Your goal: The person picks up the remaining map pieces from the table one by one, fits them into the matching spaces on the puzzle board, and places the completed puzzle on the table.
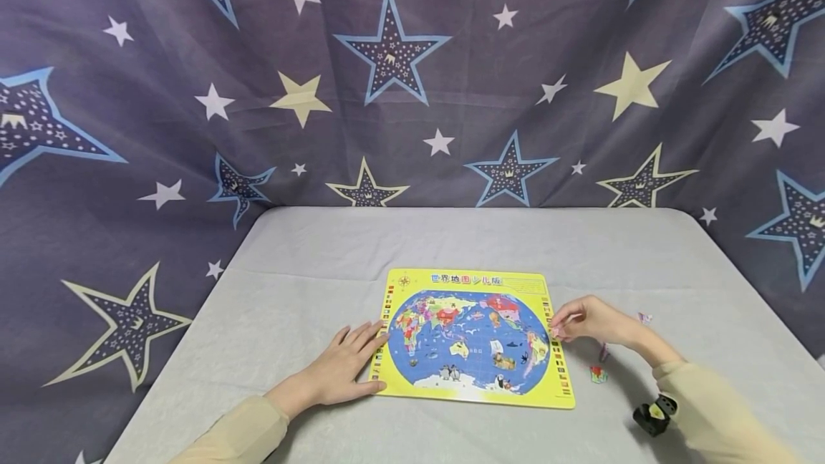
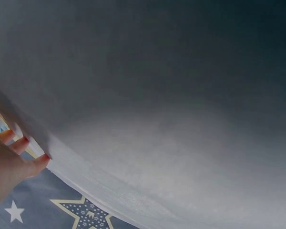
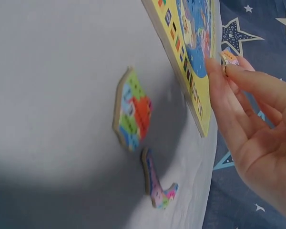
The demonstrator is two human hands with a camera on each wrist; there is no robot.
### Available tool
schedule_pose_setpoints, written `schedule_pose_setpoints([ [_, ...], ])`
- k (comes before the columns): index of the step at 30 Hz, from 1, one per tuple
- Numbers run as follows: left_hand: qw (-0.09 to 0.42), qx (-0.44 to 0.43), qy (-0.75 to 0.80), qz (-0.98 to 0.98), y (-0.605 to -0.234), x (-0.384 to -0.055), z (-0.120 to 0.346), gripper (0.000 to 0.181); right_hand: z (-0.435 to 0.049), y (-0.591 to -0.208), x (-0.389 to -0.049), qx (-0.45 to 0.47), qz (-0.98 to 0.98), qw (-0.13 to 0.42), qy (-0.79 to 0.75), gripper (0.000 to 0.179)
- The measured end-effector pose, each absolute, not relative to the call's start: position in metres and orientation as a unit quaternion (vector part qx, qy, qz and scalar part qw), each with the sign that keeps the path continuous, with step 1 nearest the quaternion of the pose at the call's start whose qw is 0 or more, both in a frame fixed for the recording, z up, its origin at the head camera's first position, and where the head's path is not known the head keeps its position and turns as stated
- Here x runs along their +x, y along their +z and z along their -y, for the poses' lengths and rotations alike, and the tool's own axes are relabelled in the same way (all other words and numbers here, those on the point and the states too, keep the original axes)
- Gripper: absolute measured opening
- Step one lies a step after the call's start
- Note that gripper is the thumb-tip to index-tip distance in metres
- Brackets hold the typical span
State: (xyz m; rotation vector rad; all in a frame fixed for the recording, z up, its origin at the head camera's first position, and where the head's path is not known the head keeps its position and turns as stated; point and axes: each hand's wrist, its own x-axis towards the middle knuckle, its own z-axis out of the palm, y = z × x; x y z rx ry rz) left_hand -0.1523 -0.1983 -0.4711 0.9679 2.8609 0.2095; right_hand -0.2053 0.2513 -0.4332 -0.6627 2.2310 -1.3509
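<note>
A world-map jigsaw board [image 1: 477,397] with a yellow border lies flat on the table. Fingers spread, my left hand [image 1: 344,369] rests along the board's left edge; the left wrist view catches only part of this hand [image 2: 14,160]. Just over the right border, my right hand [image 1: 596,322] pinches a small puzzle piece [image 3: 229,58] between thumb and fingers. That piece is pinkish and orange where it shows; the fingers cover the rest. Below the right hand lie a green-and-red puzzle piece [image 3: 136,112] and a narrow purple-pink one [image 3: 156,183].
Another small purplish piece [image 1: 644,318] lies farther right, beyond the right wrist. The table [image 1: 309,256] wears a pale grey cloth. A dark star-patterned curtain [image 1: 399,127] hangs behind and at the sides. A black device [image 1: 652,417] is at the right sleeve.
</note>
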Motion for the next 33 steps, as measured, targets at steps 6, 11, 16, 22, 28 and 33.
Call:
schedule_pose_setpoints([
  [6, 0.058, 0.318, 0.069, -0.944, -0.470, -0.152, 0.198, 0.078, -0.244, -0.433, -0.206, -0.260, -0.806, 0.213, -0.487, 0.018],
  [11, 0.062, 0.316, 0.070, -0.944, -0.469, -0.152, 0.197, 0.078, -0.237, -0.435, -0.207, -0.269, -0.816, 0.197, -0.472, 0.017],
  [16, 0.063, 0.314, 0.071, -0.945, -0.469, -0.152, 0.197, 0.078, -0.232, -0.437, -0.210, -0.264, -0.824, 0.200, -0.459, 0.017],
  [22, 0.062, 0.312, 0.066, -0.946, -0.471, -0.152, 0.197, 0.079, -0.227, -0.439, -0.212, -0.247, -0.827, 0.216, -0.457, 0.017],
  [28, 0.061, 0.312, 0.068, -0.946, -0.470, -0.152, 0.198, 0.078, -0.225, -0.442, -0.213, -0.247, -0.826, 0.220, -0.457, 0.016],
  [33, 0.065, 0.311, 0.068, -0.946, -0.470, -0.152, 0.197, 0.079, -0.223, -0.442, -0.213, -0.251, -0.819, 0.223, -0.465, 0.016],
])
